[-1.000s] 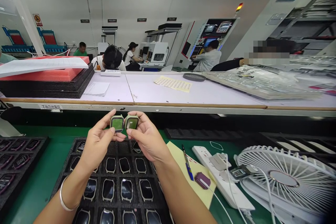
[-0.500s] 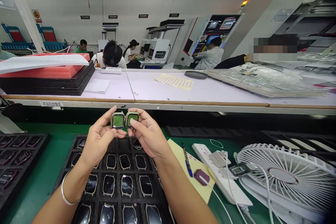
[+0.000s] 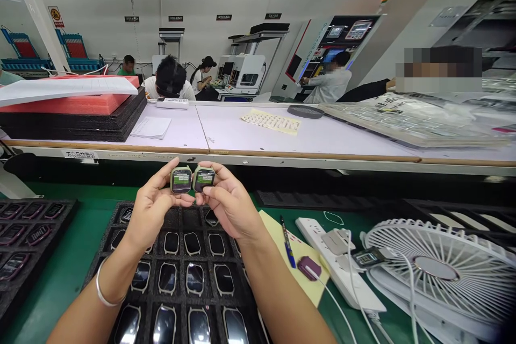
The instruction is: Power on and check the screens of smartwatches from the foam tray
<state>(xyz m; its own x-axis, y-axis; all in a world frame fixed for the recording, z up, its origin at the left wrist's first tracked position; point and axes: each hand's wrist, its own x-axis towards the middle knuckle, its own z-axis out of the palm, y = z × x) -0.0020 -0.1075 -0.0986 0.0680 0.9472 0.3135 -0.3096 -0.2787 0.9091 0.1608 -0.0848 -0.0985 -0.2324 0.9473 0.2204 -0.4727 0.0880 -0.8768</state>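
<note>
Pale green cases frame two lit smartwatches, raised side by side above the bench and facing the wearer. The left hand [image 3: 151,207] grips the first watch [image 3: 181,180] by its edges, the index finger along the upper left side and other fingers beneath. The right hand [image 3: 234,207] grips the second watch [image 3: 203,179], its thumb resting on the lower part of the screen and its index finger across the top. Both displays show green areas with paler bands; the lettering is too small to read. A narrow gap separates the two cases. Below the hands, a black foam tray [image 3: 181,258] holds further watches with dark screens, set in rows of compartments. Silvery in tone, a bangle [image 3: 100,282] encircles the left wrist. To the left, on the green work surface [image 3: 91,215], lies a second foam tray [image 3: 52,236] with purple-framed watches. To the right, a yellow sheet [image 3: 318,293] carries a blue pen [image 3: 287,242] and a small purple object [image 3: 309,267]; just beyond are a white power strip [image 3: 358,287] and a white fan [image 3: 435,269].
</note>
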